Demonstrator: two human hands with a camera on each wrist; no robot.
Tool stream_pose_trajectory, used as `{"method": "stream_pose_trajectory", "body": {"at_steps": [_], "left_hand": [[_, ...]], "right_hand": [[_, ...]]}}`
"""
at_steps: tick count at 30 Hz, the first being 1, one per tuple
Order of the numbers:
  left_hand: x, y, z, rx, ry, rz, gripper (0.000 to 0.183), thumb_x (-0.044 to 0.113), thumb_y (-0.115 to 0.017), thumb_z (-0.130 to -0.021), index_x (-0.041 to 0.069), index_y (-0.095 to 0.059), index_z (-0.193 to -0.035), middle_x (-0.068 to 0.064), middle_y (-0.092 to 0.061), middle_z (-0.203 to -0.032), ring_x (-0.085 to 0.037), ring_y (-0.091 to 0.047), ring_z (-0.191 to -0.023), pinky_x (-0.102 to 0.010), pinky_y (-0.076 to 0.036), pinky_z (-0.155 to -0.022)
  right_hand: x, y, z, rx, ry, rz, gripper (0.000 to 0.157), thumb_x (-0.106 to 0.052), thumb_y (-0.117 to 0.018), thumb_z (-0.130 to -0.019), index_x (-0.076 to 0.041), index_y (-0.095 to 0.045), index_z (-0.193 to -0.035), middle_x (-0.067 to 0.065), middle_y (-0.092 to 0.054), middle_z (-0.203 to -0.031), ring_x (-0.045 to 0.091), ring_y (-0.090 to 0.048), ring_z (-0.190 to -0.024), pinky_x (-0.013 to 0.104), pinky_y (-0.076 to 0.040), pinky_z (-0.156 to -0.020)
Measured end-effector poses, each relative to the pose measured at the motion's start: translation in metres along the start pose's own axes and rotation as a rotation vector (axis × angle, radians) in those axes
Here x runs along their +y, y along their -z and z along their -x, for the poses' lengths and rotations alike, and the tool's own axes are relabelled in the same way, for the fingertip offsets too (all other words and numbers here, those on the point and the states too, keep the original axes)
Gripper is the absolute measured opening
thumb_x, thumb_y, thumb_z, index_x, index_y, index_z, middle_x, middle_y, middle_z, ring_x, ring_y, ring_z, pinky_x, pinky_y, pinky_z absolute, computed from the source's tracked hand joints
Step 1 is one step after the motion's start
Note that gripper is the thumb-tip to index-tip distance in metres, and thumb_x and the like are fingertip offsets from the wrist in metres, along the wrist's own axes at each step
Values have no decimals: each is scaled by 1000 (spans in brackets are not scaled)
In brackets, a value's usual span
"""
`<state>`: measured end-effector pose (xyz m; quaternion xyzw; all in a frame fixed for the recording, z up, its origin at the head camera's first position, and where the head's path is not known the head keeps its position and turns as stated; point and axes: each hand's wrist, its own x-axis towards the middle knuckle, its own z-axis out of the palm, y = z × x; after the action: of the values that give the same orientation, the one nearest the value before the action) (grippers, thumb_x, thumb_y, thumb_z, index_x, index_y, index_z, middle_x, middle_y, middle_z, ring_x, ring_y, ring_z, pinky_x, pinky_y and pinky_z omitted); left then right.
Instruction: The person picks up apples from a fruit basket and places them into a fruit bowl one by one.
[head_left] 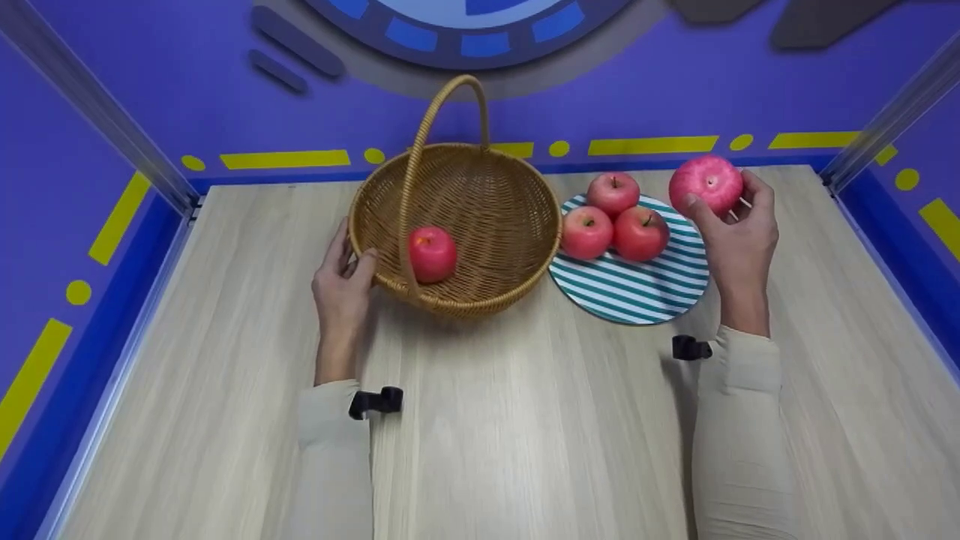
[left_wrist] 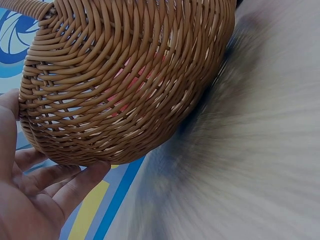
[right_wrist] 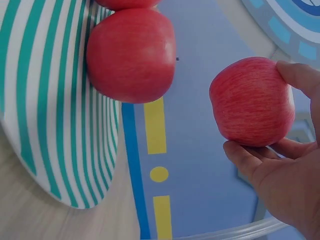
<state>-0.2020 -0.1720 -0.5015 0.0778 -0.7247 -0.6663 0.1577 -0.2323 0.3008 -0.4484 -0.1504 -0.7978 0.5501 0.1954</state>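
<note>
My left hand (head_left: 341,289) grips the left rim of a brown wicker basket (head_left: 499,199), thumb over the rim and fingers against the outer weave (left_wrist: 130,75). Inside the basket, toward its left front, lies one red apple (head_left: 433,256). At the right, my right hand (head_left: 742,244) holds a pinkish-red apple (head_left: 705,184) between thumb and fingers, raised beyond the right edge of a flat round plate with green and white stripes (head_left: 630,296). Three more apples (head_left: 641,234) sit grouped on the plate's back left. The right wrist view shows the held apple (right_wrist: 252,102) apart from those.
The basket's tall arched handle (head_left: 416,172) stands upright over its left part. Plate and basket stand close together on a light wooden table (head_left: 480,435). Blue-purple panels (head_left: 562,97) with yellow marks enclose the back and sides.
</note>
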Motion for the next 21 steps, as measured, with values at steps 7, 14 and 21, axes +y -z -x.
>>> {"method": "stream_pose_trajectory", "body": {"at_steps": [7,14,21], "left_hand": [[-1,1,-1,4,6,14,63,21,-68,-101,21,-48,-162,-13,-55,-155,-28,-64,-129,-30,-62,-89],[1,1,-1,0,-2,24,62,19,-67,-102,19,-49,-162,-14,-55,-155,-30,-65,-127,-29,-62,-86],[-1,1,-1,0,-7,35,62,19,-67,-102,19,-49,-161,-14,-54,-156,-31,-65,-128,-29,-63,-86]], "right_hand": [[13,-1,-8,-12,-113,57,90,-34,-80,-97,-20,-26,-168,3,-34,-169,20,-37,-152,30,-44,-116],[25,-2,-13,-45,-193,111,94,-38,-79,-97,-19,-22,-169,4,-32,-170,22,-34,-153,32,-45,-115],[34,-3,-16,-72,-253,122,94,-39,-76,-99,-16,-19,-170,7,-30,-172,25,-32,-154,33,-43,-117]]}}
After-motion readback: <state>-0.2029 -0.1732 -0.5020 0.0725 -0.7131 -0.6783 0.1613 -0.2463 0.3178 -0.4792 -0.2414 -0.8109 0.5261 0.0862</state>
